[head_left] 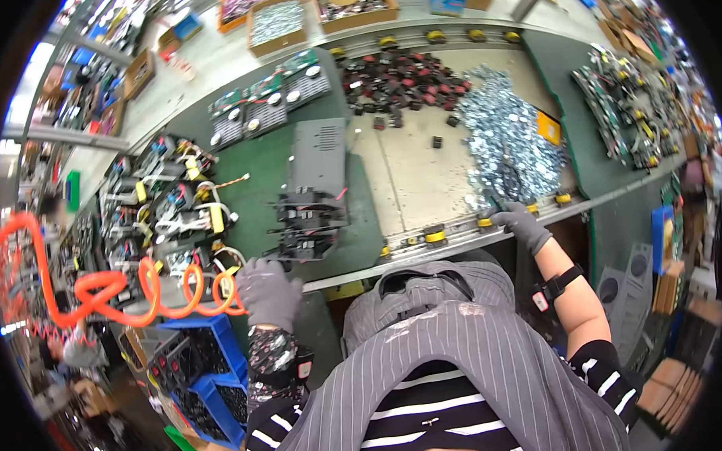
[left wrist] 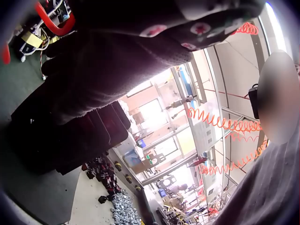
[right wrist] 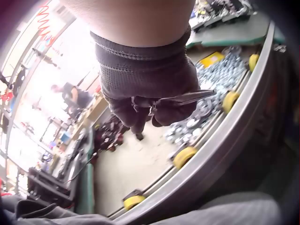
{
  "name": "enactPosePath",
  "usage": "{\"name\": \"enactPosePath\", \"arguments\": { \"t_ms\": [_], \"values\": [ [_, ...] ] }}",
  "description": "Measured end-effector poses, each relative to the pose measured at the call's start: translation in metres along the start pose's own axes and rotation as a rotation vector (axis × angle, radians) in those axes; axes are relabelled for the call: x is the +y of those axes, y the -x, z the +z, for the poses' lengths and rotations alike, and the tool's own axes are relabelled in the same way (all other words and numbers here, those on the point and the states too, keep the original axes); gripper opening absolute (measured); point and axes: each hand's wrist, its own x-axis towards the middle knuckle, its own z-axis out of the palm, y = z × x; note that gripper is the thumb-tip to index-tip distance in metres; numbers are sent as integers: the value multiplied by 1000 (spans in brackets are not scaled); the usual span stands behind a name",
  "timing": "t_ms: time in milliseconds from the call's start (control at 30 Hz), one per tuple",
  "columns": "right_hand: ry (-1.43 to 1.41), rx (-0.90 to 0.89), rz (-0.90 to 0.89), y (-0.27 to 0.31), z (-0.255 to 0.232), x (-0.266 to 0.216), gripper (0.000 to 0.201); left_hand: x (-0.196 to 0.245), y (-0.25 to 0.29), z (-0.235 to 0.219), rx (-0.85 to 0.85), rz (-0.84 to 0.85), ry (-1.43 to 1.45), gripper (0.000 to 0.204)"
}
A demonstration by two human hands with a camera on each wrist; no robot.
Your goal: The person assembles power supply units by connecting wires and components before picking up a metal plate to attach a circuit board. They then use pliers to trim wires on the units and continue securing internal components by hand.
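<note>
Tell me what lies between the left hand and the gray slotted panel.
Black frame-like parts lie between the left hand and the gray slotted panel; the head view shows this.

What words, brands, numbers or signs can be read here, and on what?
None can be read.
White-and-red faces on the right wristband and left wristband: too small.
Orange-yellow card by the silvery parts: its marks are too blurred.
Blue-and-white box at the top: too blurred.
</note>
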Motion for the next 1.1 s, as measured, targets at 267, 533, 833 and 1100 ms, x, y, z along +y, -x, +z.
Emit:
{"name": "enactPosePath", "arguments": {
  "t_ms": [267, 533, 833, 1100],
  "values": [
    [326, 621, 37, -2, -197, 123, 33, 4, 7, -2, 12, -161, 7, 38],
    [871, 905, 257, -32, -315, 112, 28, 50, 15, -8, -37, -492, 11, 41],
    [1156, 763, 78, -52, -331, 138, 20, 171, -1, -23, -225, -151, 152, 42],
    [1144, 653, 35, -48, -305, 117, 22, 330, -61, -45, -214, 351, 147, 45]
  ]
}}
